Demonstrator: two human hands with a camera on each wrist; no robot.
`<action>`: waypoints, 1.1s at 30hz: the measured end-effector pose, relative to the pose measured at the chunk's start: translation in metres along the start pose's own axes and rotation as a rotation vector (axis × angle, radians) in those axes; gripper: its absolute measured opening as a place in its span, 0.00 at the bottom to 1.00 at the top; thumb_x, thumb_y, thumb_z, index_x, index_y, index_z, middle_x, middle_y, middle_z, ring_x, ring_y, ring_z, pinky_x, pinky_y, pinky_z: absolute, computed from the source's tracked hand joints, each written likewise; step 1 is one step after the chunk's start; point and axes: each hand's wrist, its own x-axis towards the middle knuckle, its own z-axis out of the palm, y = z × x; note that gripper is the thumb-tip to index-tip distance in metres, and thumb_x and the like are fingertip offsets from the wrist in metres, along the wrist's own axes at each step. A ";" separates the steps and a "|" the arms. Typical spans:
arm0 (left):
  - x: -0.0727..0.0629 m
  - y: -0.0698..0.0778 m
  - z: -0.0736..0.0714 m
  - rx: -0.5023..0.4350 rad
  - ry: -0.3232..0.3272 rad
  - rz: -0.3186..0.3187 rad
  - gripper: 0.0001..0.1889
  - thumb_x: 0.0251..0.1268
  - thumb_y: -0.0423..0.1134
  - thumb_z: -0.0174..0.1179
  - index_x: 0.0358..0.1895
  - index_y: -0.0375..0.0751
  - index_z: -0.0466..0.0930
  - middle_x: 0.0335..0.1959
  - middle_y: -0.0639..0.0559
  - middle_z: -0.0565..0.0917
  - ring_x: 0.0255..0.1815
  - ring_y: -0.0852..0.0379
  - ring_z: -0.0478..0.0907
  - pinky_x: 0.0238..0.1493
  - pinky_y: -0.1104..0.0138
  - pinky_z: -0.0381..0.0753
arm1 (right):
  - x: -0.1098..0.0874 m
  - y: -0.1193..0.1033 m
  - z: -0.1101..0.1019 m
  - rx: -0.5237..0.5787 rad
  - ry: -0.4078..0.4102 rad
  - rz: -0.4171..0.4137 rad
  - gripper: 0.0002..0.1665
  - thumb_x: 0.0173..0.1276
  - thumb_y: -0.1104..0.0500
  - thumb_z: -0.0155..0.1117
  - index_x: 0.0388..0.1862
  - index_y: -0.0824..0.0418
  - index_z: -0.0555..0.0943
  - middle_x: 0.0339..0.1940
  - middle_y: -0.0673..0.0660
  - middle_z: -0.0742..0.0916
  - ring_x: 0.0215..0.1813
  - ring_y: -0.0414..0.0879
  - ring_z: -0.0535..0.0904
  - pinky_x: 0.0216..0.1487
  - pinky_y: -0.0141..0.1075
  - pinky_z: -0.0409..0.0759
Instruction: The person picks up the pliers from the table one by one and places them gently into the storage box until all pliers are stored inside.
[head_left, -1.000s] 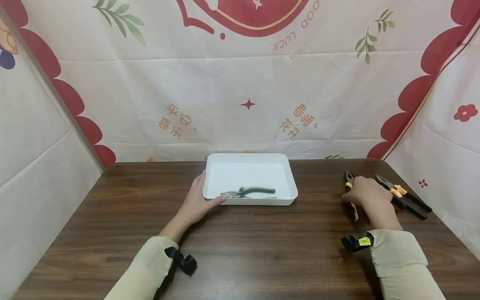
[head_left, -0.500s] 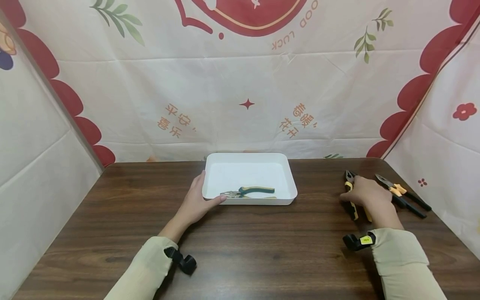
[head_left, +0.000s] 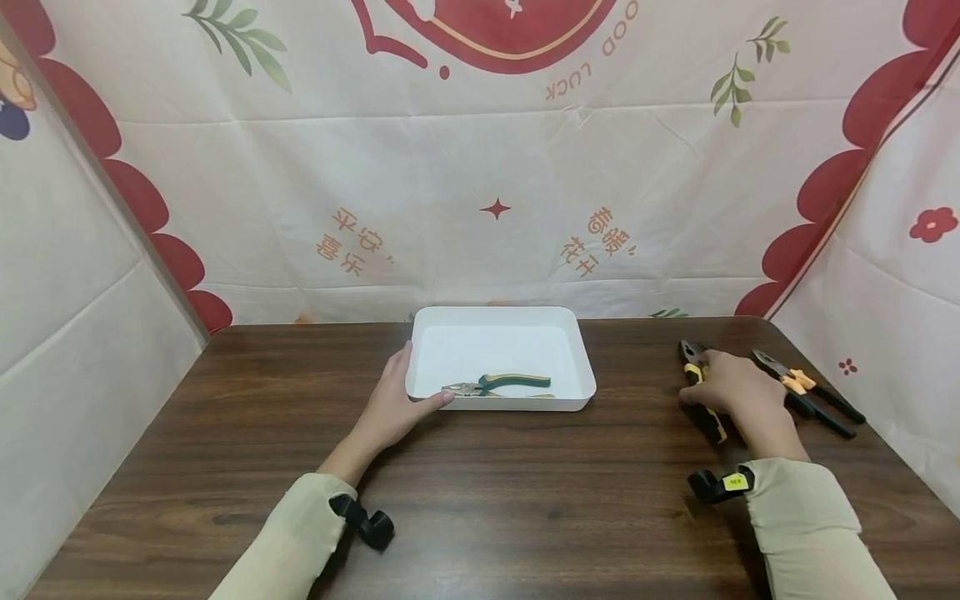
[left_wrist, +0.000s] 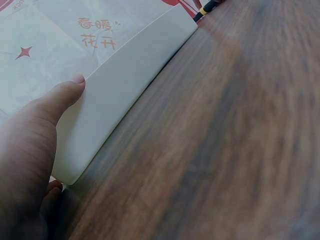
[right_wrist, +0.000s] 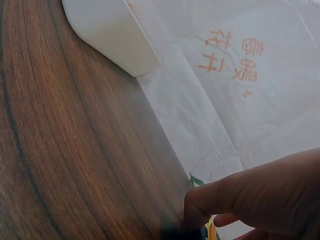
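Observation:
My left hand (head_left: 387, 408) grips the front left corner of a white tray (head_left: 495, 333), thumb over the front rim and fingers along the left side. In the tray lies a pair of pliers (head_left: 517, 380) with green and yellow handles, partly behind the front wall. At the right of the table my right hand (head_left: 738, 387) holds black and yellow pliers (head_left: 707, 423) from above, fingers curled. Their head points away from me; the hand hides part of the handles. In the right wrist view, the hand (right_wrist: 265, 195) shows a curled thumb and fingers.
Beside the right hand lie pliers (head_left: 813, 396) with black and orange handles, near the table's right edge. The wooden table (head_left: 525, 500) ends against a white printed cloth (head_left: 450, 167) at the back, with cloth walls left and right.
The black and yellow pliers under my right hand have turned slightly, their head swinging left and handle ends right. My left hand and the tray have stayed in place.

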 end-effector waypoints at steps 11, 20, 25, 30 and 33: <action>0.000 0.000 0.000 0.000 0.004 0.005 0.59 0.56 0.61 0.72 0.83 0.44 0.43 0.82 0.41 0.53 0.82 0.42 0.54 0.77 0.41 0.60 | 0.001 -0.002 0.000 -0.003 0.023 -0.048 0.52 0.58 0.40 0.70 0.72 0.68 0.64 0.61 0.79 0.77 0.54 0.77 0.76 0.41 0.76 0.71; 0.000 -0.001 0.000 0.002 0.004 0.002 0.60 0.55 0.62 0.72 0.83 0.43 0.43 0.82 0.41 0.52 0.82 0.42 0.54 0.78 0.42 0.60 | -0.001 -0.003 -0.003 0.036 0.069 -0.074 0.52 0.62 0.42 0.68 0.76 0.66 0.62 0.62 0.79 0.76 0.54 0.76 0.76 0.41 0.73 0.73; 0.000 0.000 0.000 0.003 0.002 -0.005 0.61 0.55 0.63 0.72 0.83 0.43 0.43 0.82 0.41 0.52 0.82 0.42 0.54 0.78 0.42 0.59 | -0.002 -0.003 -0.005 0.080 0.079 -0.092 0.52 0.64 0.43 0.66 0.79 0.65 0.59 0.66 0.82 0.72 0.55 0.78 0.75 0.37 0.66 0.76; 0.000 0.000 0.000 -0.001 0.004 0.003 0.60 0.55 0.62 0.72 0.83 0.43 0.43 0.82 0.41 0.53 0.82 0.41 0.54 0.77 0.41 0.60 | -0.002 -0.006 -0.007 0.102 0.084 -0.115 0.51 0.64 0.43 0.66 0.79 0.65 0.60 0.66 0.82 0.73 0.55 0.77 0.76 0.38 0.64 0.78; 0.000 0.000 0.000 -0.002 0.006 0.008 0.60 0.55 0.62 0.72 0.83 0.42 0.43 0.82 0.41 0.53 0.82 0.41 0.55 0.77 0.41 0.60 | -0.003 -0.009 -0.009 0.120 0.088 -0.136 0.51 0.65 0.43 0.66 0.79 0.66 0.60 0.65 0.83 0.74 0.54 0.74 0.79 0.39 0.59 0.80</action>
